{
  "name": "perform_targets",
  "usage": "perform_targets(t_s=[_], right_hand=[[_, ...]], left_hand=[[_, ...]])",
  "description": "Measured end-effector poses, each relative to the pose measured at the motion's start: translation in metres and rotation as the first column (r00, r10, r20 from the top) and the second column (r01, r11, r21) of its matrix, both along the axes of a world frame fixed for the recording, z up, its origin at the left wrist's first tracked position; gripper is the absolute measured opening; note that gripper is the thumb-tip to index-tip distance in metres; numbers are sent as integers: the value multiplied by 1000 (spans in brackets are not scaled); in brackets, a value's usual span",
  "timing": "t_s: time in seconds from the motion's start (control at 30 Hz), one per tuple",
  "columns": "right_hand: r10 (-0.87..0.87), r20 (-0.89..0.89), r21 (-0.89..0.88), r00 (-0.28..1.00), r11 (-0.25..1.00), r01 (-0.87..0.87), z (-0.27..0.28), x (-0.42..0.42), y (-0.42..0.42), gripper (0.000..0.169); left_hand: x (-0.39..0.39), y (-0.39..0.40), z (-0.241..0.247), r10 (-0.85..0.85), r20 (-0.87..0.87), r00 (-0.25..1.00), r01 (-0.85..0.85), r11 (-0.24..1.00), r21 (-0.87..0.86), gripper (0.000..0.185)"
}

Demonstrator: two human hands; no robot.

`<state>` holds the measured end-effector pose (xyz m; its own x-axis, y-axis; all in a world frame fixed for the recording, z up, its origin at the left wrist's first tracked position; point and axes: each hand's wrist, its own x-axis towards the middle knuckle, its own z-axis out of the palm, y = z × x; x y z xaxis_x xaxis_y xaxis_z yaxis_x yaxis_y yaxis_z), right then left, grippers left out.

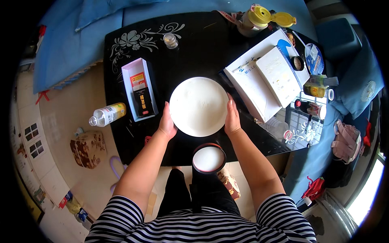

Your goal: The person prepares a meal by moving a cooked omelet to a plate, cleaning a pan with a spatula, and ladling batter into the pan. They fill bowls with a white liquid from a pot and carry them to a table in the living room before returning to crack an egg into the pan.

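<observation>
Between my two hands is a round white plate or shallow dish [198,106], over the black glossy tabletop. My left hand [169,122] grips its left rim, and my right hand [232,117] grips its right rim; the fingers lie along the outside edge and partly beneath. Whether the dish touches the table cannot be told. Nearer to me, at the table's front edge, a round container with a dark rim and a white inside [209,159] stands below the dish.
Left are an open narrow box [125,86] with packets and a plastic bottle [108,114]. A small glass jar [170,41] stands behind. At right lie a large white box [240,88], a clear bottle [275,127] and several small containers; a yellow-lidded bottle [253,21] is at back right.
</observation>
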<state>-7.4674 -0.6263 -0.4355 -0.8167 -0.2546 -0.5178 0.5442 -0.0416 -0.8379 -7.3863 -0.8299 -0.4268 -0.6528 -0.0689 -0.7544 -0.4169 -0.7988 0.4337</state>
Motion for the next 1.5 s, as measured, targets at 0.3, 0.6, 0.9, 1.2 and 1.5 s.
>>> perform_targets(t_s=[0.3, 0.6, 0.9, 1.2, 1.5], right_hand=[[5, -35, 51, 999, 999, -3, -23, -4, -2, 60], [-61, -139, 339, 988, 935, 106, 8, 40, 52, 46], [151, -69, 241, 986, 962, -131, 76, 114, 27, 28], [193, 27, 137, 981, 971, -194, 112, 159, 29, 27], [106, -12, 10, 994, 994, -106, 149, 166, 56, 26]], left_hand=[[6, -6, -31, 55, 17, 998, -55, 998, 35, 65], [155, -4, -1, 65, 614, 787, 617, -42, -786, 72], [203, -35, 1, -123, 865, 487, 871, -9, -492, 97], [192, -22, 59, 5, 469, 883, 170, 928, -330, 64], [-153, -54, 241, -16, -171, 985, -101, 750, -653, 107]])
